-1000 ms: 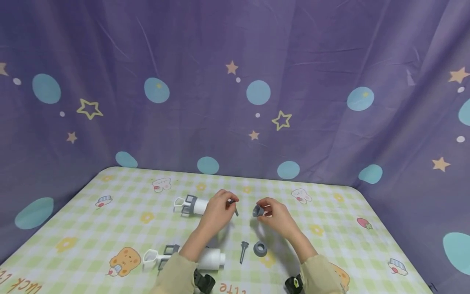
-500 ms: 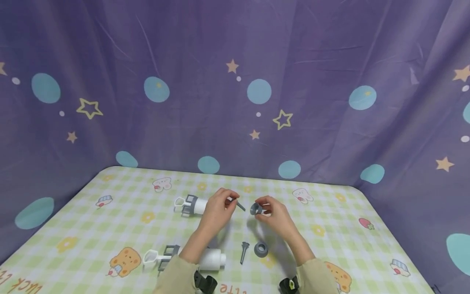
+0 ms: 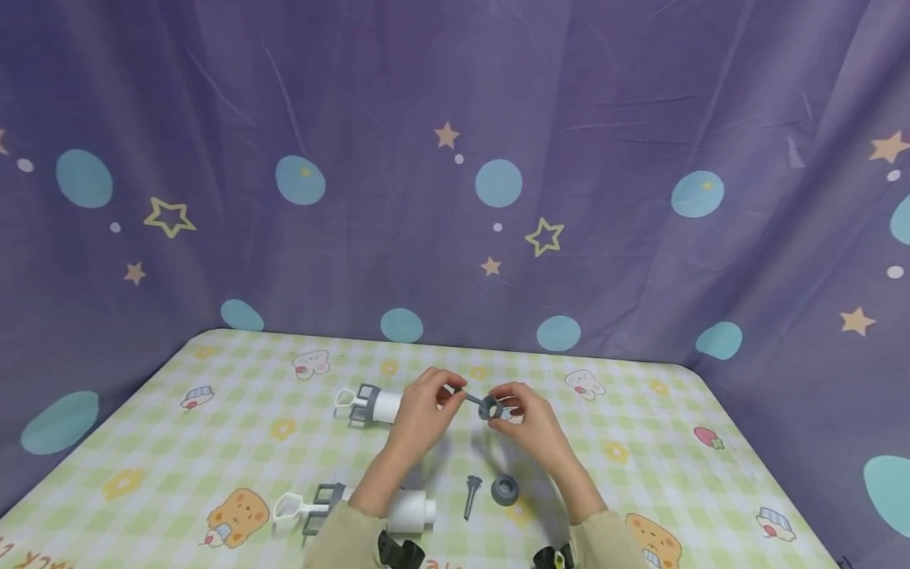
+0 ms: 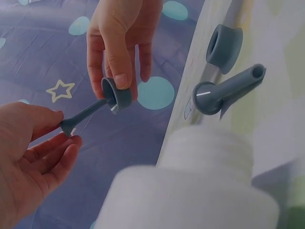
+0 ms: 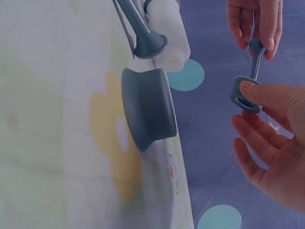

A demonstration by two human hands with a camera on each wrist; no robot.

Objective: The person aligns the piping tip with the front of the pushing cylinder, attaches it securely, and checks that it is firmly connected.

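Above the worktop [image 3: 341, 458], holding one part in each hand: pinching the flared end of a grey nozzle [image 4: 86, 114] in the left hand [image 3: 425, 403], gripping a grey ring [image 4: 123, 98] in the right hand [image 3: 528, 416]. Probably at the step of threading nozzle into ring, with the narrow tip at the ring's opening; cannot tell whether inside or only against the rim. Seemingly calls next for holding the ring steady, lining up the tip with the hole and sliding it through, minding the tilt of so slim a stem. Below, on the worktop, see a second nozzle [image 3: 471, 496] and a second ring [image 4: 231, 47] lying near each other, unjoined, with a near white syringe [image 3: 410, 512] and a far white syringe [image 3: 387, 407] over to the left
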